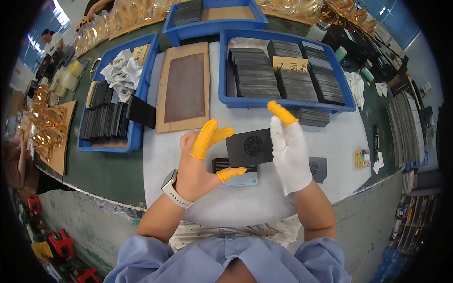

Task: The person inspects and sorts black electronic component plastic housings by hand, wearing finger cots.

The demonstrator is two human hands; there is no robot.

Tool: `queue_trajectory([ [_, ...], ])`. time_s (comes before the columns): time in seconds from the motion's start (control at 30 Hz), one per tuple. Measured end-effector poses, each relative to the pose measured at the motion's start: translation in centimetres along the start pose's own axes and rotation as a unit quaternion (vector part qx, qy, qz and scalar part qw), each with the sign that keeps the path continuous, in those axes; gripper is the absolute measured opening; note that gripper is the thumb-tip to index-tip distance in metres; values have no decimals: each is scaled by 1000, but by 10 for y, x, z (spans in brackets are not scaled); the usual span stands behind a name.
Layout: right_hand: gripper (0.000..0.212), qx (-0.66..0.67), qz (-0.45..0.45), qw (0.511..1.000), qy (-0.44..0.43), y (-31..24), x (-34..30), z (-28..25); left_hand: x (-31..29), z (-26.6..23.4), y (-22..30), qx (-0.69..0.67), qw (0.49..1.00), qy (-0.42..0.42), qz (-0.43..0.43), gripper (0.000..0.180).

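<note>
A thin black rectangular card (251, 147) with a round raised emblem is held upright between my hands. My left hand (200, 162), with yellow finger cots, spans its left end, index finger at the top edge and thumb at the bottom. The white glove of my right hand (289, 153), one finger in a yellow cot, closes over the card's right edge. How its fingers meet behind is hidden. Below lies a small dark piece with fine print (222, 165) on a light blue-and-white card (243, 179). Another black emblem card (319, 170) lies right of my right wrist.
Blue bins hold stacked black cards: a left bin (101, 145) with white cloths, a large right bin (283, 104), and a back bin (212, 29). A cardboard sheet (160, 120) bears a brown panel. A small card stack (313, 118) sits before the right bin. Co-workers are at left.
</note>
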State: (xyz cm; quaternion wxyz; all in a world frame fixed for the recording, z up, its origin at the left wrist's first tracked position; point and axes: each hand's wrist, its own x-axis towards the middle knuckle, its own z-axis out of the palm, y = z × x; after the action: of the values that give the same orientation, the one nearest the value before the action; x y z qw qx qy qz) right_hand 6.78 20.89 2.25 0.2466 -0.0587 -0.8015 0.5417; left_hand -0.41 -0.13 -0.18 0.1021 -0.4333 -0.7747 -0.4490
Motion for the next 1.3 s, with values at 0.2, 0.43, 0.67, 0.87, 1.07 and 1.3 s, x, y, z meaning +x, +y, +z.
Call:
queue_trajectory([
  [0.2,51,90,162,973,136,-31,14,-11,-5,2,-4,-104,992,54,-53,105],
  [0.43,54,18,111,993,25,-19,-1,7,-4,8,-4,-58,994,63,-62,106],
  [0.67,32,76,115,978,153,-15,11,-12,-5,8,-7,-117,988,72,-73,106],
  [0.87,35,48,149,981,115,-14,8,-14,-5,8,-6,-120,988,71,-61,105],
  [1.07,38,68,136,984,94,-18,7,-12,-6,8,-4,-123,988,65,-60,104],
  [1.3,36,91,134,981,106,-18,8,-11,-6,7,-2,-69,995,49,-43,101],
])
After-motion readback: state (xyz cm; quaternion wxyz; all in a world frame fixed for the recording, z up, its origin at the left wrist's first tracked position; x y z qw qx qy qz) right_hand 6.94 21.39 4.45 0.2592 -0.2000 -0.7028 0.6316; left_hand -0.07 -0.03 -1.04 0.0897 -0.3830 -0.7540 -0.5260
